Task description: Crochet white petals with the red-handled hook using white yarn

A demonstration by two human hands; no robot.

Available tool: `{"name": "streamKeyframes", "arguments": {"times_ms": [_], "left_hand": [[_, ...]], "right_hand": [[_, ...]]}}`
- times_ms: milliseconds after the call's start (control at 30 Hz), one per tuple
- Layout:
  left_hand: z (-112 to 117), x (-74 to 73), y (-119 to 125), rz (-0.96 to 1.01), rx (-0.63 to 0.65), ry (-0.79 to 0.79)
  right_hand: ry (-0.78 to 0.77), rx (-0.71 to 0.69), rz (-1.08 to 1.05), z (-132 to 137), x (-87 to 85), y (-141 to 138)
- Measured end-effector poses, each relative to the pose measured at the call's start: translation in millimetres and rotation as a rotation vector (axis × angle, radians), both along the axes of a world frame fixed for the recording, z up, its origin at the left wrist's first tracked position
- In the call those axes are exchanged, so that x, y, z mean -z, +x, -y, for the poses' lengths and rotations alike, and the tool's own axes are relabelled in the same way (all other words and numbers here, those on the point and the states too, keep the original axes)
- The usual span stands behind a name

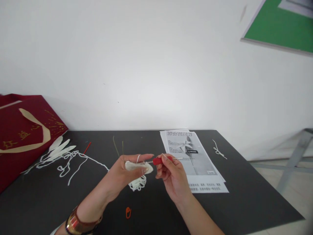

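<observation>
My left hand (pixel 127 171) pinches a small white crocheted piece (pixel 139 167) above the black table (pixel 244 195), with white yarn looped over its index finger. A tangle of the same yarn (pixel 137 184) hangs just below it. My right hand (pixel 171 178) grips a crochet hook with a red handle (pixel 161 160), its metal tip pointing left into the white piece. A gold bracelet (pixel 78 225) sits on my left wrist.
Printed instruction sheets (pixel 195 160) lie to the right of my hands. White crocheted petals and loose yarn (pixel 61 151) lie at the left beside a dark red bag (pixel 22 137). An orange stitch marker (pixel 128 212) lies near the front. A short yarn scrap (pixel 218 150) lies far right.
</observation>
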State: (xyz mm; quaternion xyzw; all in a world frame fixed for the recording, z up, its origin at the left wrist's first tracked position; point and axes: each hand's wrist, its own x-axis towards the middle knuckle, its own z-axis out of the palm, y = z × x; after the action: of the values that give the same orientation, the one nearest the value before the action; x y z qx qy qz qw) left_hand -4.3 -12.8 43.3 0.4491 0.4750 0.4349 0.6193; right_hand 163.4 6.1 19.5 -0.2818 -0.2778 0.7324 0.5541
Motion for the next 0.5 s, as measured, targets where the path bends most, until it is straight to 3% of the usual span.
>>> {"name": "streamKeyframes", "arguments": {"times_ms": [267, 500], "left_hand": [[-5, 11.4, -1, -0.100, -0.196, 0.042], [-10, 2.3, 0, -0.237, -0.137, 0.064]], "right_hand": [[-0.029, 0.023, 0.009, 1, 10.2, -9], [-0.110, 0.041, -0.001, 0, 15.3, -12]]}}
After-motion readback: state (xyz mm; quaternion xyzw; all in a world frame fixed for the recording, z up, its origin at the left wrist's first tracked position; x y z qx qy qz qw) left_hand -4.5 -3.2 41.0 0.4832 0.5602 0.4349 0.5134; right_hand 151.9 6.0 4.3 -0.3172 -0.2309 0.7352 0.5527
